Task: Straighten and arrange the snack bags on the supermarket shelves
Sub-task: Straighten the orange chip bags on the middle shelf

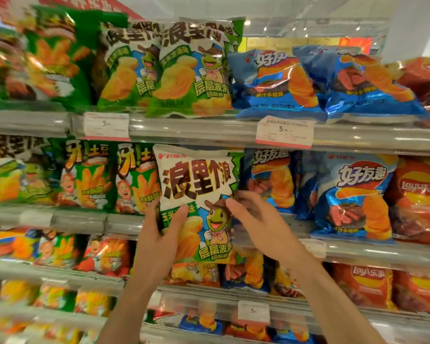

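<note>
A white and green snack bag point(196, 180) with a cartoon turtle stands upright in front of the second shelf, held off the shelf by both hands. My left hand point(164, 229) grips its lower left edge, thumb across the front. My right hand point(251, 214) holds its right edge, fingers curled behind the bag. Two matching green bags point(194, 70) stand on the top shelf directly above. Green fry-picture bags point(92, 177) sit to the left of the held bag and blue chip bags point(353, 197) to its right.
The top shelf point(209, 131) carries white price tags point(284, 131) on its clear front rail. Blue bags point(278, 80) and red bags point(422, 197) fill the right side. Lower shelves hold orange, red and blue bags point(365, 286). The left side is blurred.
</note>
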Demonstrator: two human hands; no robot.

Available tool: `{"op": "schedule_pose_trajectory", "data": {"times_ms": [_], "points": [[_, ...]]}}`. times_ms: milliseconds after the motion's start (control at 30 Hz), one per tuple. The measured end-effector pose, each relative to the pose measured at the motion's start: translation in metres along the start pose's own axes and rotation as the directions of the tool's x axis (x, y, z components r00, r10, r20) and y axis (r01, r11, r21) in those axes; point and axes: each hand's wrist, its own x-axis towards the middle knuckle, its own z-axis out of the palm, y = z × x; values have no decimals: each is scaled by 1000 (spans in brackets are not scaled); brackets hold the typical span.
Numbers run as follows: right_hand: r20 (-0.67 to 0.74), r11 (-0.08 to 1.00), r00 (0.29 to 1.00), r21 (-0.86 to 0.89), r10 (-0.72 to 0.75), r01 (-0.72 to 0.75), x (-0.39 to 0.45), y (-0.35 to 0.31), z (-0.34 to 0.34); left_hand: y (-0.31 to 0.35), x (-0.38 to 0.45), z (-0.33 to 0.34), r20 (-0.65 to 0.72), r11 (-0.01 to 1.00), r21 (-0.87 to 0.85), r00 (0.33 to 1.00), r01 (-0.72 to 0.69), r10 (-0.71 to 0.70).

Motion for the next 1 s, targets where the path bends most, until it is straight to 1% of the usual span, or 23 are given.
{"op": "schedule_pose_trajectory", "data": {"times_ms": [100, 167, 200, 267, 333, 367, 500, 667, 800, 900, 1000], "points": [[-158, 994, 987, -110, -41, 24, 21, 0, 3, -1, 9, -29, -62, 998, 50, 998, -29, 32], [-241, 978, 969, -210, -52, 0, 36, 3, 10, 0, 15, -43, -88, 996, 78, 995, -39, 46], [-257, 967, 964, -255, -60, -7, 44, 6, 15, 2, 18, -49, -100, 996, 83, 994, -40, 49], [-248, 947, 966, -320, -73, -10, 55, 9, 28, 3, 24, -58, -105, 997, 69, 994, -26, 33], [-248, 948, 967, -316, -56, -26, 61, 12, 41, 5, 29, -63, -98, 999, 52, 995, -8, 13], [-273, 951, 961, -305, -44, -43, 62, 12, 46, 5, 30, -65, -93, 999, 49, 996, -10, 15], [-337, 959, 941, -276, -35, -63, 61, 11, 43, 2, 35, -67, -83, 996, 79, 995, -49, 55], [-419, 962, 907, -264, -55, -63, 44, 13, -11, 2, 40, -53, -83, 991, 116, 994, -68, 78], [-463, 952, 887, -272, -2, -139, 25, 25, -55, 4, 47, -22, -50, 982, 164, 994, -91, 100], [-450, 943, 892, -277, 40, -182, 17, 33, -68, 8, 62, 2, 1, 974, 196, 993, -113, 114], [-462, 948, 885, -258, 49, -187, 14, 35, -68, 10, 81, 20, 10, 970, 208, 992, -124, 124]]}}
